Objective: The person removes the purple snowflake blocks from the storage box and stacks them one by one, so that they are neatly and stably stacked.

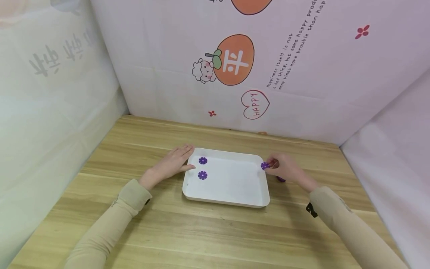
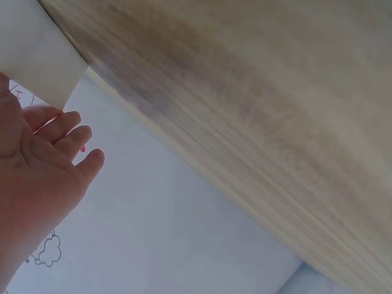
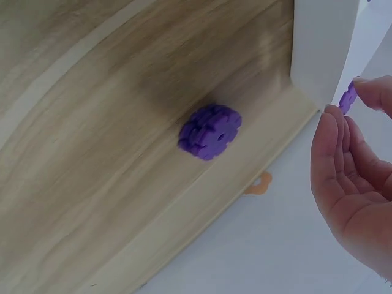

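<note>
A white rectangular tray point(image 1: 231, 181) sits on the table, with two purple notched snowflake discs, one farther back point(image 1: 203, 160) and one nearer point(image 1: 202, 175), inside its left part. My left hand point(image 1: 172, 163) rests on the tray's left rim with fingers extended, thumb over the inside edge. Over the right rim, my right hand point(image 1: 286, 169) pinches another purple snowflake disc point(image 3: 348, 98) between thumb and fingers. A small stack of the same discs point(image 3: 211, 131) lies on the table just right of the tray, mostly covered by the right hand in the head view.
The wood-grain table point(image 1: 201, 231) reaches back to a white printed cloth wall point(image 1: 174, 93). Further cloth walls rise at the left point(image 1: 57, 112) and right point(image 1: 396, 142) sides.
</note>
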{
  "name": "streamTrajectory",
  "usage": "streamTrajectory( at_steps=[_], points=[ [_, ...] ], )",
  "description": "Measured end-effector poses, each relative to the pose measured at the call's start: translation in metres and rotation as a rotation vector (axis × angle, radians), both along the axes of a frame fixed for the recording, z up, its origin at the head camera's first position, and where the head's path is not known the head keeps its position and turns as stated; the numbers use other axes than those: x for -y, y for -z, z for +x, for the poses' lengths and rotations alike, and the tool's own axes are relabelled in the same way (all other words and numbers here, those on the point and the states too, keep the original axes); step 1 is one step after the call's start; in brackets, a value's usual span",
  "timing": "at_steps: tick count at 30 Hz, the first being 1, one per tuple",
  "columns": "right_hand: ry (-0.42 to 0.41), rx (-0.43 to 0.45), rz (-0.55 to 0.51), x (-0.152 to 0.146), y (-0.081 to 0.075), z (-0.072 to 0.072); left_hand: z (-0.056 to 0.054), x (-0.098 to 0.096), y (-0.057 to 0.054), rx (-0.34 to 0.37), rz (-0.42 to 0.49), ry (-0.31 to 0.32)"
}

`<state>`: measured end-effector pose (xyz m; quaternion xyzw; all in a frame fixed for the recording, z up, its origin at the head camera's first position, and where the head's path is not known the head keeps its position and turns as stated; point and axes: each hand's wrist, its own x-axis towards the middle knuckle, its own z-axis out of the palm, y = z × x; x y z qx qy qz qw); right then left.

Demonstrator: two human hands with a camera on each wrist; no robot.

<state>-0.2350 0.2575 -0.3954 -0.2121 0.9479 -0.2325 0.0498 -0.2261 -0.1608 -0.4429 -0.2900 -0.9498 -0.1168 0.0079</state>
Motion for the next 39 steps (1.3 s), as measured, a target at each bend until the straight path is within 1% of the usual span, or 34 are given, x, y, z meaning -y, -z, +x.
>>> streamTrajectory(
  at_steps=[5,12,21,31,39],
  points=[
    [0.029,0.004,-0.031,-0.013,0.0,0.004,0.001,0.0,0.0,0.002,-0.009,-0.003],
    [0.038,-0.011,-0.023,-0.03,0.002,0.01,0.001,-0.001,0.0,-0.002,-0.025,-0.001],
    [0.091,0.028,-0.009,-0.046,0.008,0.017,0.002,-0.002,-0.002,0.007,-0.027,-0.005],
    [0.111,0.033,0.052,-0.061,0.022,0.014,0.001,-0.002,-0.002,0.007,-0.027,-0.007],
    [0.116,0.033,0.059,-0.062,0.025,0.013,0.001,-0.002,-0.002,-0.003,-0.03,-0.001]
  ],
)
